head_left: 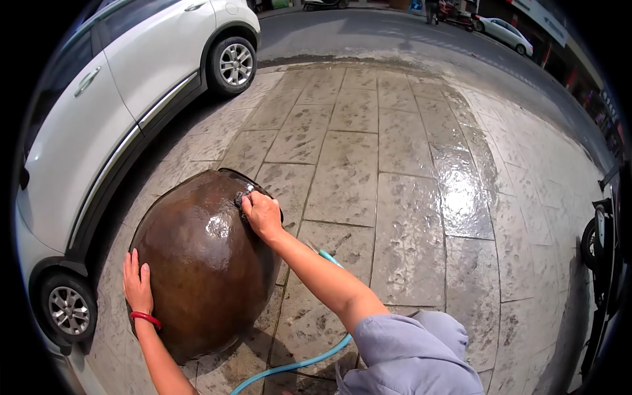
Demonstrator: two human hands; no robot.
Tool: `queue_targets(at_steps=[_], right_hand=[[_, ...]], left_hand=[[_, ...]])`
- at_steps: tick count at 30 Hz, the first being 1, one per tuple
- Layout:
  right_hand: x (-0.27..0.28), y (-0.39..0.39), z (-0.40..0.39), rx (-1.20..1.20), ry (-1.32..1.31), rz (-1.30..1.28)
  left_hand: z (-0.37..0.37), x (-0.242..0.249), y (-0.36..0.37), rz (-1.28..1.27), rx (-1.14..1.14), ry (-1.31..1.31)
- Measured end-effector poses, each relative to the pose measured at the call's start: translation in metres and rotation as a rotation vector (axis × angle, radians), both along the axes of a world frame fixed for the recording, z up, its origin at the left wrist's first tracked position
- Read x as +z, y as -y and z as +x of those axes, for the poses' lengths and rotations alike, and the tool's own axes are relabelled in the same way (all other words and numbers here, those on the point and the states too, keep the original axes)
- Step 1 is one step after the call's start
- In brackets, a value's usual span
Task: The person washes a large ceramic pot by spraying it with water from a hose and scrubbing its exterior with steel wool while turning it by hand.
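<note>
A large, rounded brown vessel [204,263], wet and shiny, stands on the paving with its curved side turned up toward me. My right hand [262,214] is closed around a dark, crinkled scouring pad [241,199] and presses it against the vessel's upper right side, near a dark rim [238,174]. On the left edge of the vessel, my left hand [137,283] lies flat with its fingers stretched out. A red bracelet [146,320] circles that wrist.
A light blue hose [299,363] runs over the wet stone paving [342,174] beside the vessel. Close by on the left is a parked white car [125,85]. A motorbike [596,240] stands at the right edge, and a road [342,36] crosses the far side.
</note>
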State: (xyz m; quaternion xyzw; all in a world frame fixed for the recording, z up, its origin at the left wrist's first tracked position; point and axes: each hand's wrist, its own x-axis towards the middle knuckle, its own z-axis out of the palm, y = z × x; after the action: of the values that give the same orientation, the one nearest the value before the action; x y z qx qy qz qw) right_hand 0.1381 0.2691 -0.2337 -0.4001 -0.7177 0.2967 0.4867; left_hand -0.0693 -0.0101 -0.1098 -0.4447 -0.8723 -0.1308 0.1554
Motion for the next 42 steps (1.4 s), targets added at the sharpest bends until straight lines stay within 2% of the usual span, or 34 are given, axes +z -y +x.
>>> queue_targets(at_steps=[12, 18, 42], right_hand=[[-0.010, -0.002, -0.005, -0.003, -0.052, -0.049], [-0.003, -0.001, -0.006, 0.012, -0.060, -0.019], [-0.009, -0.003, -0.003, 0.000, -0.108, -0.054]], left_hand=[[-0.008, -0.003, -0.001, 0.024, -0.029, 0.074], [-0.011, -0.004, 0.003, 0.010, -0.019, -0.017], [0.000, -0.001, -0.001, -0.012, 0.012, -0.011]])
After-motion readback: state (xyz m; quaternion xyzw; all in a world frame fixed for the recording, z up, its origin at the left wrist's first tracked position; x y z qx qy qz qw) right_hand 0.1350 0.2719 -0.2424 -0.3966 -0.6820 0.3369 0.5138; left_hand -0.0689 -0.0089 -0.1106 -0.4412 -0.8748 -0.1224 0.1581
